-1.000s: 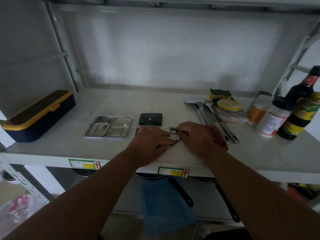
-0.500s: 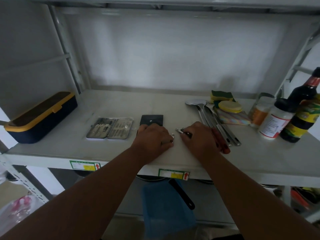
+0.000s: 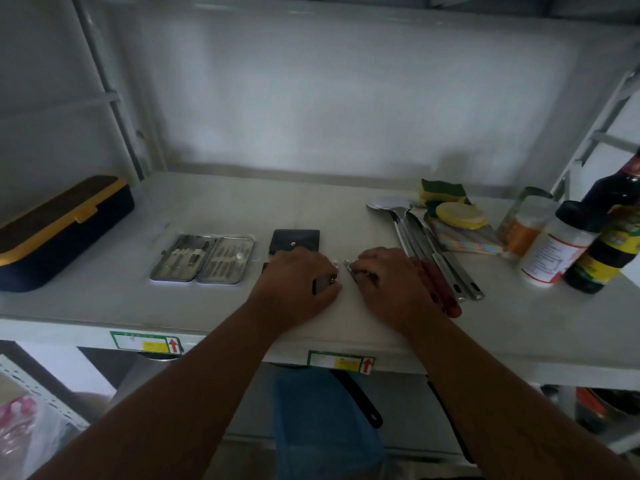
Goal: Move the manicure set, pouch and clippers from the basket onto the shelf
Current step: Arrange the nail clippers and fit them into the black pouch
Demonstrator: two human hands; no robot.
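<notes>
Clippers (image 3: 350, 269) of slim metal pinched in both curled hands (image 3: 346, 282), beside flat black pouch (image 3: 294, 241).

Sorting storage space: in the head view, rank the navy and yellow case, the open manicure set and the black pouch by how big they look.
1. navy and yellow case
2. open manicure set
3. black pouch

The shelf (image 3: 104, 306) is pale grey-white, with green-edged labels (image 3: 145, 342) carrying yellow patches and red arrows on its front lip. The manicure set (image 3: 202, 258) is silver metal with a pale lining. The pouch (image 3: 294, 239) is black with a silver snap. The box (image 3: 59, 223) is dark navy with a yellow rim and brown lid. The sponge (image 3: 441, 190) is green and yellow. The bottle (image 3: 609, 216) is dark with a yellow-green label. The cloth (image 3: 325, 420) below is blue.
</notes>
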